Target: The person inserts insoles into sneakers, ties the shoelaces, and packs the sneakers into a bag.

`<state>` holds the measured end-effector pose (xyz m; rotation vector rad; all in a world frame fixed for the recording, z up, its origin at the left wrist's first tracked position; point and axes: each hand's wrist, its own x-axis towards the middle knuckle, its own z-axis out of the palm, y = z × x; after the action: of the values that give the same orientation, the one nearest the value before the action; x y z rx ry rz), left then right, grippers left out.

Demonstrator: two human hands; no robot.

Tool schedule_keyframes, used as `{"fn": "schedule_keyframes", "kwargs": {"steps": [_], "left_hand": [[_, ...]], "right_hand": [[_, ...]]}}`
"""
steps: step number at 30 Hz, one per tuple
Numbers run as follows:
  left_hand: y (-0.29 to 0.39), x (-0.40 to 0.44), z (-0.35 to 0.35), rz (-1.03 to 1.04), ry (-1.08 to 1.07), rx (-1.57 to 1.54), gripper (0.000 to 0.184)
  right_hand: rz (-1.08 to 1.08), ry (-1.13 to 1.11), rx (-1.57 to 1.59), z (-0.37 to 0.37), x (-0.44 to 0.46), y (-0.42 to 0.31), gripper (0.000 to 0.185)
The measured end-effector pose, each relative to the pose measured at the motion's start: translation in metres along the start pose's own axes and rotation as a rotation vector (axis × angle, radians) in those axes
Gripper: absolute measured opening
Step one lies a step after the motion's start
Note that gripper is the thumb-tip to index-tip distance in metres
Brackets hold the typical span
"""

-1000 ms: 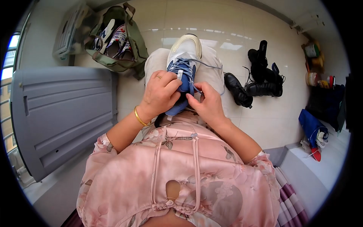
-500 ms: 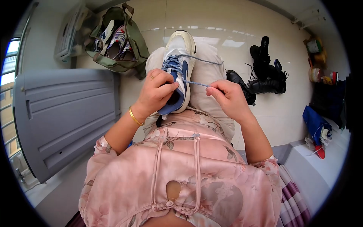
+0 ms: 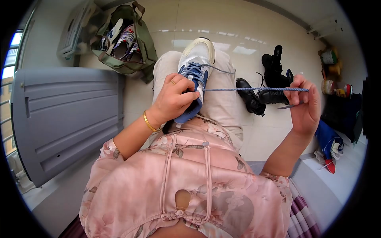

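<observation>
A white and blue sneaker (image 3: 201, 50) rests on my lap, toe pointing away from me. My left hand (image 3: 177, 95) is closed on the sneaker around its tongue and collar, covering part of the opening. Out to the right, my right hand (image 3: 303, 104) pinches a blue shoelace (image 3: 250, 89). The lace runs taut and nearly level from the sneaker's eyelets to my fingers, and its tip hangs below them. Another lace end (image 3: 222, 69) lies loose across the sneaker toward the right. Blue lacing crosses the sneaker's upper.
A green bag (image 3: 149, 49) holding several shoes stands at the far left. Black shoes (image 3: 251, 97) lie on the tiled floor (image 3: 226, 23) to the right. A grey panel (image 3: 71, 115) is at my left. Jars (image 3: 328, 57) and a blue cloth item (image 3: 328, 137) sit along the right side.
My right hand has moved far to the right, drawing the shoelace out long and taut. The sneaker has shifted slightly right and toward me, with my left hand still on it.
</observation>
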<state>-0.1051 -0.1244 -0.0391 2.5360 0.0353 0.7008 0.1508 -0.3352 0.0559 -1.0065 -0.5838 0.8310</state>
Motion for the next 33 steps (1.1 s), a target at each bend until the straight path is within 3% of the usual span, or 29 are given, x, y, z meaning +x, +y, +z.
{"fn": "schedule_keyframes", "kwargs": {"steps": [2, 6, 9, 14, 17, 20, 22, 24, 26, 30, 33], "left_hand": [[0.002, 0.001, 0.003, -0.015, -0.004, 0.007, 0.023], [0.002, -0.001, 0.006, -0.026, -0.039, 0.018, 0.029], [0.01, 0.001, -0.004, -0.102, 0.053, -0.05, 0.035], [0.0, -0.043, -0.013, -0.711, 0.251, -0.486, 0.035], [-0.003, -0.056, -0.005, -0.893, 0.231, -0.705, 0.033], [0.007, -0.043, -0.007, -0.801, 0.289, -0.505, 0.023], [0.008, -0.039, -0.005, -0.709, 0.316, -0.35, 0.019], [0.006, -0.038, -0.003, -0.585, 0.362, -0.182, 0.016], [-0.001, -0.041, -0.004, -0.733, 0.35, -0.326, 0.013], [-0.015, -0.054, 0.005, -1.089, 0.361, -0.812, 0.014], [-0.012, -0.054, 0.007, -1.207, 0.507, -1.21, 0.018]], "right_hand": [[0.017, -0.008, 0.166, -0.004, 0.002, -0.016, 0.031], [-0.016, -0.233, 0.258, 0.001, 0.017, -0.05, 0.031], [-0.052, -0.258, 0.302, 0.014, 0.03, -0.067, 0.027], [-0.221, -0.169, 0.098, 0.046, 0.053, -0.045, 0.03], [-0.34, -0.114, -0.252, 0.078, 0.068, -0.003, 0.025], [-0.241, -0.117, -0.509, 0.127, 0.07, 0.041, 0.031], [-0.075, -0.176, -0.505, 0.141, 0.065, 0.073, 0.037], [0.017, -0.192, -0.575, 0.144, 0.058, 0.102, 0.027], [0.125, -0.184, -0.627, 0.145, 0.049, 0.126, 0.017], [-0.076, -0.263, -0.877, 0.144, 0.036, 0.158, 0.011], [-0.124, -0.316, -0.997, 0.149, 0.031, 0.159, 0.011]]}}
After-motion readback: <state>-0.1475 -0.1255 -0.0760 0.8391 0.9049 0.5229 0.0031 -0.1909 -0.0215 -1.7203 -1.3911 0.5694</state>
